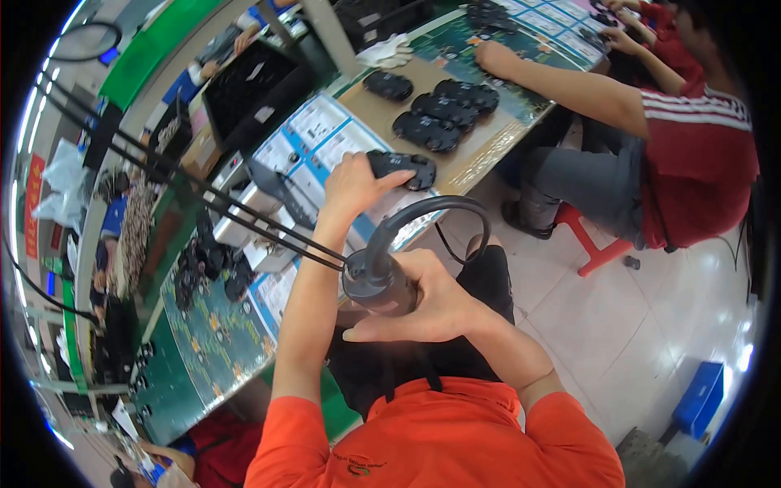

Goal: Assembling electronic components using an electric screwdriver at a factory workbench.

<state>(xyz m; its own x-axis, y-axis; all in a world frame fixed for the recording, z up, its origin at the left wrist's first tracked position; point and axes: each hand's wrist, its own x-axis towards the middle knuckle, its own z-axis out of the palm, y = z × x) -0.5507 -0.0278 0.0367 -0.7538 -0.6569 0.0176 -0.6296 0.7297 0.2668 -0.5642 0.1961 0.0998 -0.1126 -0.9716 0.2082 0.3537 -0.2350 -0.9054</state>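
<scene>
My left hand grips a black plastic housing at its left end, thumb laid over the top face. The housing rests at the edge of the bench, on blue-and-white printed sheets. Close to my body, my right hand is wrapped around a dark grey electric screwdriver, seen from its top end. A thick cable loops out of that end, and thin cords run up to the left from it. The screwdriver's tip is hidden below its body. Its thumb sticks out past the tool.
Several similar black housings lie on brown cardboard beyond my left hand. White gloves lie behind them. A co-worker in a dark red shirt sits at right, one arm on the bench. Small black parts are heaped at left.
</scene>
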